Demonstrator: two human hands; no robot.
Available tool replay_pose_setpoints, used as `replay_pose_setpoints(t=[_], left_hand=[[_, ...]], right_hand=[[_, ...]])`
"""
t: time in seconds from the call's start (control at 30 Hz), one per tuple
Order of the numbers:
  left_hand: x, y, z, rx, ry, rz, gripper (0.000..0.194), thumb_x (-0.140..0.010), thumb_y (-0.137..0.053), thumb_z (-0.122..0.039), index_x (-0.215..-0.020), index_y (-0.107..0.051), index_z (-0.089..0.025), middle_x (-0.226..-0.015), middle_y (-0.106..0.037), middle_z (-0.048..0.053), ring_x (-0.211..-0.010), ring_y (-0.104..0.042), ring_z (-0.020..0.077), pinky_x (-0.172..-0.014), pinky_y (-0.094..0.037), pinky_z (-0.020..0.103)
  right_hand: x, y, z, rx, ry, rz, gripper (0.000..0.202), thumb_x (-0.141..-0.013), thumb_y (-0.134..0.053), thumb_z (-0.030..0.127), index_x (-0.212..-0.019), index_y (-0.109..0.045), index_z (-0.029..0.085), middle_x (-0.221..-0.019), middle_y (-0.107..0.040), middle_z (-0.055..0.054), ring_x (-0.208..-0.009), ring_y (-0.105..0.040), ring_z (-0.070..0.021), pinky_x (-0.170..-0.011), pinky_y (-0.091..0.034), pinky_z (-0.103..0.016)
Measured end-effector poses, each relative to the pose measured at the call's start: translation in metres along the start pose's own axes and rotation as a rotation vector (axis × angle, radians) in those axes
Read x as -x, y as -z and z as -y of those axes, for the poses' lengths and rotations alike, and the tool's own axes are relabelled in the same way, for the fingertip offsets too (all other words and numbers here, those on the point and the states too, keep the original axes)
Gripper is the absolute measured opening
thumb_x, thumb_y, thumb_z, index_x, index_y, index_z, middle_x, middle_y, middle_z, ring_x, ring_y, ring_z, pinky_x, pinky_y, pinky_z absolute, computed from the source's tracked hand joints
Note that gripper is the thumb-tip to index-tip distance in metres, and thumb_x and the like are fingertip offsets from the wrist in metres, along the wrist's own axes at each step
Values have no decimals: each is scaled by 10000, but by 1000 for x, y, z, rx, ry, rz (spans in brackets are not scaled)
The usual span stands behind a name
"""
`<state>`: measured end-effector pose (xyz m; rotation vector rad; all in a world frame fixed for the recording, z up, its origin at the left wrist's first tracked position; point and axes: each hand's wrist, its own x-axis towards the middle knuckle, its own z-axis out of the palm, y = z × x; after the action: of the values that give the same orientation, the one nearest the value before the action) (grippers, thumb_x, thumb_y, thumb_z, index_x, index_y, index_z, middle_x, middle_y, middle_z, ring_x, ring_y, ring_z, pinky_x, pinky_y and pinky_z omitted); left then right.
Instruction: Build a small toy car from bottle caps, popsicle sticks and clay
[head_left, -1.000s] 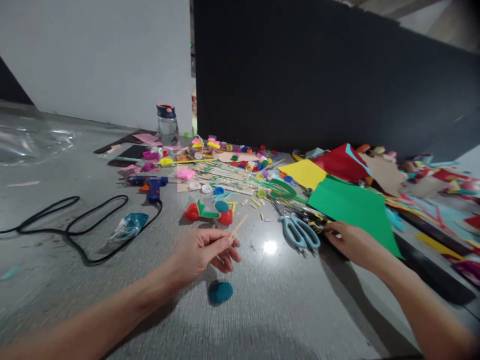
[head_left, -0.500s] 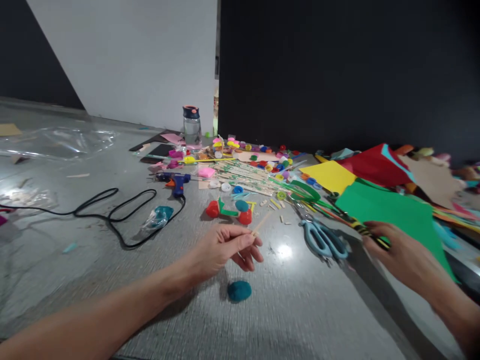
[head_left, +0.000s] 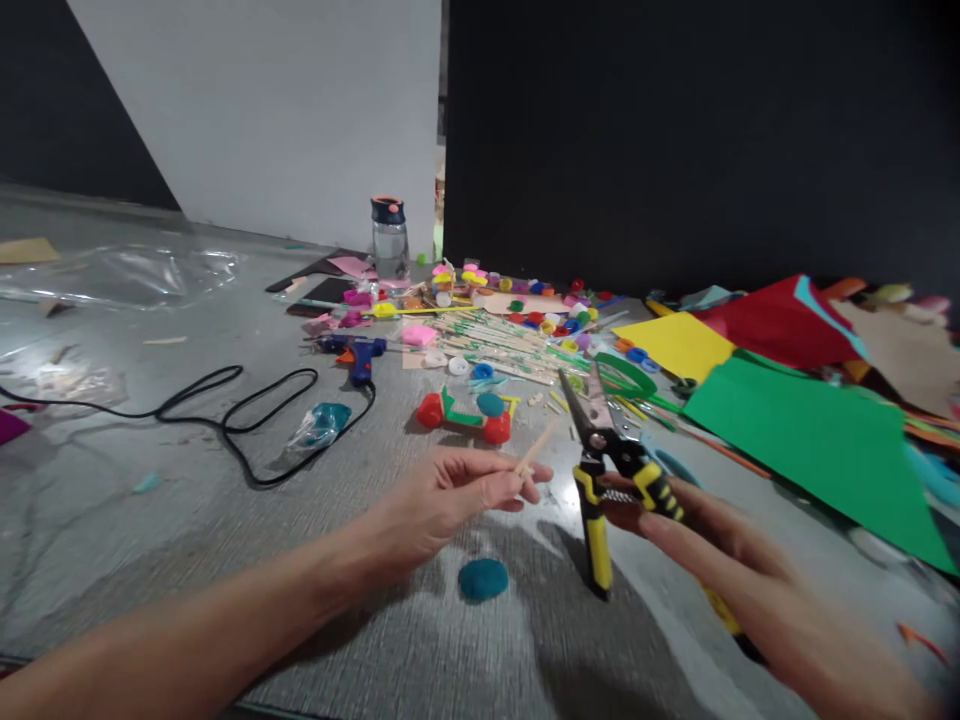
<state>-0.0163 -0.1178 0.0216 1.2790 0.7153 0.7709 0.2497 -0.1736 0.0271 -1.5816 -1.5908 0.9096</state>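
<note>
Pinched between the thumb and fingers of my left hand [head_left: 472, 490] is a thin wooden stick [head_left: 538, 447], its free end slanting up and away. My right hand [head_left: 727, 560] grips black-and-yellow pruning shears [head_left: 600, 450] by one handle. Their blades stand apart and point away from me, just right of the stick without touching it. A blue clay lump [head_left: 484, 579] lies on the table below my left hand. Beyond that hand sits a small model [head_left: 465, 418] with red ends, a green strip and a blue oval on it.
A blue glue gun [head_left: 362, 360] with a looping black cord lies at left, near a bagged blue lump [head_left: 322, 425]. Wooden sticks [head_left: 495, 345] and bottle caps cover the back. Blue-handled scissors [head_left: 675, 468] lie partly behind the shears. Green sheet [head_left: 810, 445] spreads at right.
My right hand has lifted the pruning shears off the right side and brought them left, near the stick. Their blades now show apart. My left hand still pinches the stick.
</note>
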Motion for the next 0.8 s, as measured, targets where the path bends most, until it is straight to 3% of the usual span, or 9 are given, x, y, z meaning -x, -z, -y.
replay_pose_setpoints(t=[0.13, 0.3, 0.4, 0.53, 0.67, 0.8], left_hand=[[0, -3, 3, 93, 54, 18, 196, -915, -666, -310, -816, -762, -172, -1182, -738, 91, -1180, -647, 224, -971, -507, 331], [0, -5, 7, 99, 42, 21, 209, -918, -661, -328, -852, -780, -170, -1125, -763, 85, -1062, -702, 191, -953, -525, 305], [1, -5, 5, 71, -12, -63, 217, -944, -630, -314, -903, -785, -169, -994, -793, 68, -935, -738, 158, -835, -564, 249], [2, -3, 2, 80, -44, -144, 200, -943, -643, -322, -912, -761, -163, -812, -793, 36, -767, -756, 138, -735, -592, 224], [1, -1, 2, 24, -56, -139, 221, -950, -633, -337, -917, -749, -152, -793, -789, 39, -748, -760, 146, -722, -606, 229], [1, -2, 4, 15, -39, -112, 190, -949, -629, -292, -911, -744, -146, -777, -780, 35, -729, -747, 131, -723, -603, 223]], right_hand=[[-8, -20, -5, -471, -211, 105, 547, -825, -741, 517, -1323, -653, 308, -1321, -677, -60, -1229, -622, -351, -1084, -479, -521], [-8, -23, -28, -752, -201, 209, 428, -776, -801, 460, -1187, -721, 370, -1311, -684, -29, -1245, -607, -353, -1083, -470, -531], [-7, -23, -31, -654, -149, 207, 474, -810, -768, 478, -1258, -666, 361, -1343, -665, -51, -1241, -610, -357, -1076, -472, -533], [-6, -15, -33, -270, 48, 123, 526, -853, -726, 464, -1327, -531, 345, -1458, -565, -81, -1339, -521, -358, -1093, -457, -509], [-4, -3, -38, 39, 251, 198, 323, -956, -612, 368, -1233, -449, 337, -1526, -452, -59, -1438, -395, -305, -1155, -390, -459], [-2, 0, -40, 201, 264, 277, 486, -985, -546, 380, -1416, -323, 346, -1532, -410, -103, -1412, -421, -316, -1136, -405, -498]])
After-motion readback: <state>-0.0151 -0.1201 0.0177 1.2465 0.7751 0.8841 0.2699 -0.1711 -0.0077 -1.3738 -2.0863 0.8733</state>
